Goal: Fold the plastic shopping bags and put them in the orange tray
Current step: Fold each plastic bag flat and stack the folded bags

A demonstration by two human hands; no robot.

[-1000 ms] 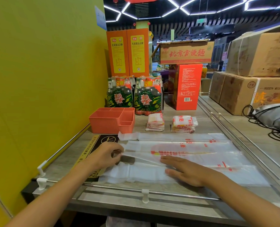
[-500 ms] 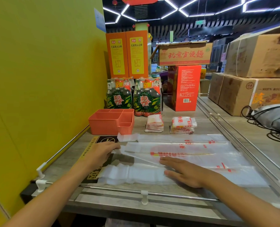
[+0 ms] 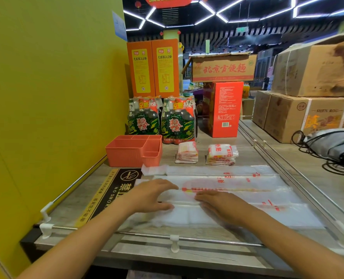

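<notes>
A long translucent plastic shopping bag with red print lies flat across the shelf in front of me. My left hand presses on its left part with fingers spread and straight. My right hand lies flat on the bag's near fold, just right of the left hand. A second narrow folded bag lies behind it. The orange tray, with several compartments, stands at the back left against the yellow wall. Two stacks of folded bags sit to the right of the tray.
A no-smoking sign lies on the shelf under the bag's left end. Bottle packs and orange and red boxes stand behind the tray. Metal rails edge the shelf. Cardboard boxes and cables are at the right.
My left hand let go of the bag's lifted edge and moved right, now lying flat on the bag. The lifted layer has come down flat. My right hand stays pressed on the bag.
</notes>
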